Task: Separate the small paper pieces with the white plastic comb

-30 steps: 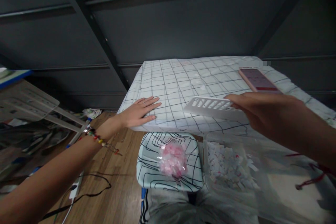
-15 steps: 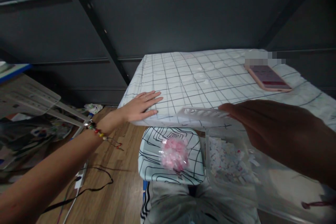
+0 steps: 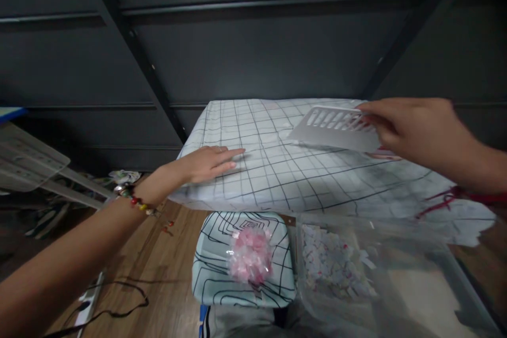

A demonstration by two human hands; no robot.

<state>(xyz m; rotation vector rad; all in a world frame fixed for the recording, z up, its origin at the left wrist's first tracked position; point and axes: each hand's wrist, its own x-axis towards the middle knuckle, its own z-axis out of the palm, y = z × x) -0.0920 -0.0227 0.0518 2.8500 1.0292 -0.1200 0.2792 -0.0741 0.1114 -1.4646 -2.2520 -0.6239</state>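
Observation:
My left hand (image 3: pixel 212 162) lies on the white checked cloth (image 3: pixel 253 121), fingers stretched out and holding nothing. It wears a ring, and a beaded bracelet (image 3: pixel 137 202) hangs at the wrist. In my right hand (image 3: pixel 412 124), a flat white plastic piece with a row of slots (image 3: pixel 336 137) is pinched by its upper right end. Its lower edge is over or against the cloth; contact cannot be made out. Behind that hand a pink phone (image 3: pixel 384 155) is mostly hidden. A red cord (image 3: pixel 447 200) hangs at the right wrist.
In front stands a patterned stool (image 3: pixel 209 280) bearing a clear bag of pink pieces (image 3: pixel 251 256). Beside it, a transparent bin (image 3: pixel 396 232) contains many small paper-like scraps (image 3: pixel 332 261). A dark panelled wall (image 3: pixel 257 53) rises behind the cloth. Black cable (image 3: pixel 127 309) crosses the floor at left.
My right hand has carried the slotted piece from the cloth's near edge up and away, over the cloth toward the phone. My left hand stays on the cloth. The view has shifted slightly.

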